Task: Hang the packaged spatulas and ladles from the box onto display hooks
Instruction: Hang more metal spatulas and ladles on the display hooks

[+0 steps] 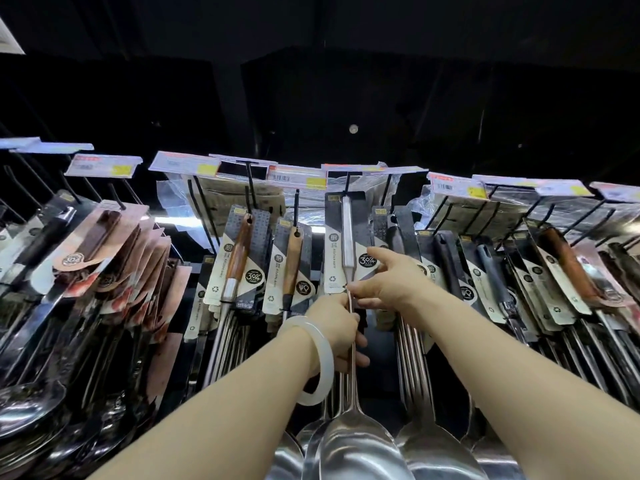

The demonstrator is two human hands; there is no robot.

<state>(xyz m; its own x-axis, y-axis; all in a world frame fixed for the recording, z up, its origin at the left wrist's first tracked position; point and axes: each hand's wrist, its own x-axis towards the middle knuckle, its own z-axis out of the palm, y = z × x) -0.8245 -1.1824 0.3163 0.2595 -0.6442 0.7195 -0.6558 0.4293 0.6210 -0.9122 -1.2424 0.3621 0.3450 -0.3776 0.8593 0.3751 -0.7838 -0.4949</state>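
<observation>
A steel spatula [356, 441] in a black-and-cream card sleeve [346, 237] hangs in the middle of the rack, its top at a black display hook [347, 183]. My left hand [337, 329], with a pale bangle on the wrist, is closed around the spatula's thin shaft below the card. My right hand [389, 284] pinches the shaft and the card's lower edge, its forefinger stretched over the card. Whether the card's hole sits fully on the hook is not clear. The box is out of sight.
Rows of packaged utensils fill the hooks: wood-handled ones [239, 251] to the left, copper-carded ladles [104, 244] far left, dark-handled ones [491, 271] to the right. Price tags [298, 176] line the hook ends. Spatula blades crowd the bottom.
</observation>
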